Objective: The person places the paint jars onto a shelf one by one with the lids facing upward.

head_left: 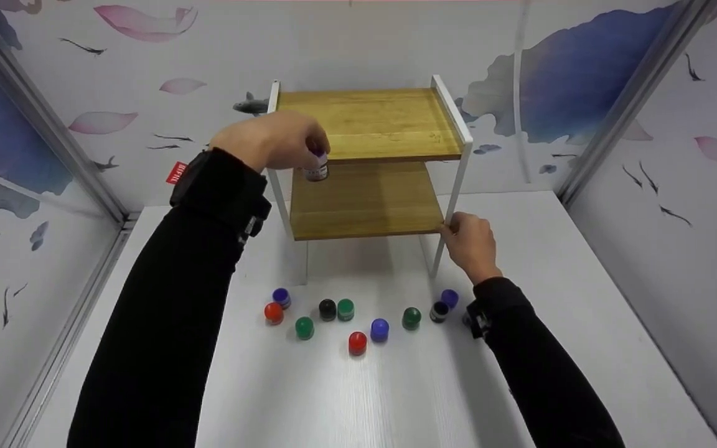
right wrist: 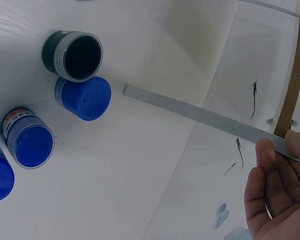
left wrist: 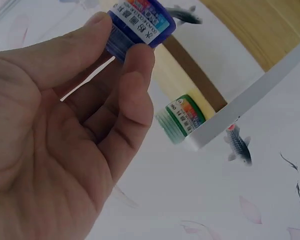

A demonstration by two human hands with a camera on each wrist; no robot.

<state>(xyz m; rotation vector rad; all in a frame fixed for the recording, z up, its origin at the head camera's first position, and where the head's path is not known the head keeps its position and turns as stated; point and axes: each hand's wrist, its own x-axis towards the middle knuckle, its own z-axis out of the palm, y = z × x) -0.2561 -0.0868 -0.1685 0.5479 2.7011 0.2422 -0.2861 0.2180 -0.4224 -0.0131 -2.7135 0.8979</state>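
My left hand (head_left: 271, 140) (left wrist: 65, 135) pinches a small paint jar (head_left: 317, 169) (left wrist: 140, 25), blue in the left wrist view, between thumb and fingers. It hangs at the left front of a two-shelf rack's upper board (head_left: 377, 121). A green-capped jar (left wrist: 182, 117) stands beside the white side frame (left wrist: 240, 110) in the left wrist view; my hand hides that spot in the head view. With thumb and fingers, my right hand (head_left: 473, 246) (right wrist: 285, 190) grips the rack's right front leg (head_left: 457, 186) (right wrist: 200, 115) at the corner of the lower board (head_left: 365, 202).
On the white table (head_left: 309, 398), several jars lie spread before the rack, among them red (head_left: 357, 343), blue (head_left: 379, 330), green (head_left: 411, 318) and black (head_left: 327, 309). More blue jars (right wrist: 32, 142) are near my right forearm. Patterned walls (head_left: 663, 155) enclose the back and sides.
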